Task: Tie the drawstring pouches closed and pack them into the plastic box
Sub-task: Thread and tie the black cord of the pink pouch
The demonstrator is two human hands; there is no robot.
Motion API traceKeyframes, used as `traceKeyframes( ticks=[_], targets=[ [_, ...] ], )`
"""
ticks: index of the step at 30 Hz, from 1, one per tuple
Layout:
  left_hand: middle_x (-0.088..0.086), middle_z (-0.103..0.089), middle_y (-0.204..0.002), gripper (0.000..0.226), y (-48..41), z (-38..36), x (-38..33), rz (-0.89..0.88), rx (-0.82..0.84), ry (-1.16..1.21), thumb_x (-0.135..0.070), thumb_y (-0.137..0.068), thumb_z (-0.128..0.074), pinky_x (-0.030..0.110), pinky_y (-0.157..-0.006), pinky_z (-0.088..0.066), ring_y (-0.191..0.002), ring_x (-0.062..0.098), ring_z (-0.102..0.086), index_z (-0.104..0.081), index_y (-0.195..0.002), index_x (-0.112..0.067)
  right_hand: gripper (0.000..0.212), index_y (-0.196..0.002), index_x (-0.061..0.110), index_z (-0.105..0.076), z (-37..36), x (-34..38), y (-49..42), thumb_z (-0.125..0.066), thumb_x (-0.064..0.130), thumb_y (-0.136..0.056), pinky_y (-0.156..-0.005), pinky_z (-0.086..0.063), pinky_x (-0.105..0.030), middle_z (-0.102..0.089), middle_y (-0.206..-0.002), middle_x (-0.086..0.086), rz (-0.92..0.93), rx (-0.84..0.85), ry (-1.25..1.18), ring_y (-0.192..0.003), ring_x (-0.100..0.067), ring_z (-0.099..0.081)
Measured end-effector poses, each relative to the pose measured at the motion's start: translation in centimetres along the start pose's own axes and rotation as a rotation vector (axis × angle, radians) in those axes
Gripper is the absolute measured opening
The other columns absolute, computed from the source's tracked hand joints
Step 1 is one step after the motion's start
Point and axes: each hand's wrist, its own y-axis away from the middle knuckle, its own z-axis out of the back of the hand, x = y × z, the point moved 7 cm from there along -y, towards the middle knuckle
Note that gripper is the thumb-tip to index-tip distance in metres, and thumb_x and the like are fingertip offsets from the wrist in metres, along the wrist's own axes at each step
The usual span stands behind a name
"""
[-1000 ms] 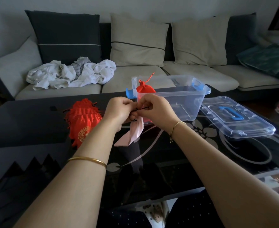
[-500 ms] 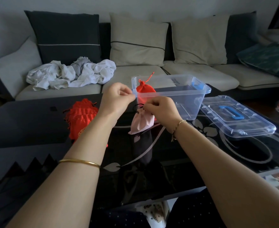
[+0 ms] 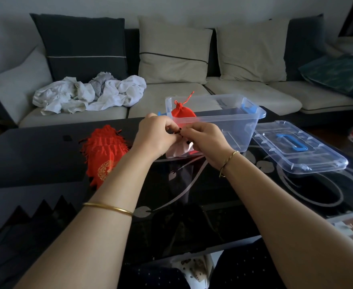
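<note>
- Pinching the dark drawstring with both hands is what my head feed shows. The left hand and right hand sit knuckle to knuckle, fingers curled, with the fingertips meeting on the cord.
- The pale pink pouch is tucked right under the hands, over the black glass table and just in front of the box's near wall. It's soft matte fabric, crumpled, and mostly hidden by the hands. I can't tell if its bottom touches the table.
- The clear plastic box stands open on the table right behind the hands, with blue latches at each end.
- One red pouch is already inside at the box's left end. Its neck is cinched tight and a red string pokes up past the rim.
- The clear lid lies flat on the table just right of the box, blue handle facing up.
- Left of the hands there's a pile of red pouches lying flat, with fringed tops and a round gold print on the nearest one.
- A gold bangle sits on the left forearm and a thin bracelet on the right wrist.
- A sofa is behind the table, with a heap of white clothes on its left seat.
</note>
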Motion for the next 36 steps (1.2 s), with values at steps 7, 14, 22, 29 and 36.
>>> traceKeyframes(
  ticks=[7,14,22,29,36],
  targets=[
    [0.008,-0.062,-0.085,0.016,0.1,-0.8,0.8,0.09,0.089,0.116,-0.017,-0.085,-0.065,0.029,-0.072,-0.042,-0.078,0.019,-0.056,-0.068,-0.082,-0.002,0.022,-0.075,-0.008,-0.062,-0.1,0.9,-0.2,-0.059,0.012,-0.085,-0.062,-0.035,-0.027,-0.053,-0.067,-0.008,0.17,-0.044,0.346,-0.065,-0.016,-0.043],
    [0.001,-0.056,-0.087,0.02,0.6,-1.7,2.2,0.373,0.263,0.385,-0.027,-0.093,-0.054,0.03,-0.073,-0.043,-0.081,0.016,-0.051,-0.059,-0.079,-0.015,0.02,-0.077,-0.008,-0.062,0.8,0.6,-0.2,-0.055,0.01,-0.084,-0.067,-0.047,-0.037,-0.065,-0.079,-0.02,0.206,-0.142,0.5,-0.072,-0.031,-0.055],
    [-0.001,-0.055,-0.075,0.04,0.2,-0.9,1.9,0.415,0.16,0.678,-0.029,-0.096,-0.05,0.023,-0.059,-0.039,-0.068,0.012,-0.05,-0.042,-0.059,-0.017,0.023,-0.077,-0.009,-0.062,0.5,0.4,-0.3,-0.056,0.011,-0.084,-0.06,-0.038,-0.03,-0.065,-0.079,-0.022,0.199,-0.143,0.535,-0.067,-0.031,-0.049],
    [-0.006,-0.057,-0.048,0.037,0.2,-1.0,2.6,0.47,0.018,1.028,-0.027,-0.1,-0.038,0.024,-0.06,-0.045,-0.066,0.014,-0.063,-0.039,-0.065,-0.016,0.024,-0.077,-0.006,-0.066,0.6,0.3,-0.1,-0.064,0.017,-0.084,-0.063,-0.039,-0.03,-0.056,-0.068,-0.01,0.124,-0.067,0.339,-0.065,-0.016,-0.046],
    [-0.007,-0.037,-0.037,0.038,-0.2,-0.3,4.0,0.509,-0.13,1.151,-0.02,-0.098,-0.042,0.03,-0.069,-0.045,-0.048,0.013,-0.043,-0.035,-0.061,-0.015,0.018,-0.084,-0.01,-0.065,1.9,-0.9,-0.5,-0.059,0.007,-0.085,-0.072,-0.049,-0.037,-0.06,-0.074,-0.011,0.048,-0.126,0.353,-0.071,-0.018,-0.052]
  ],
)
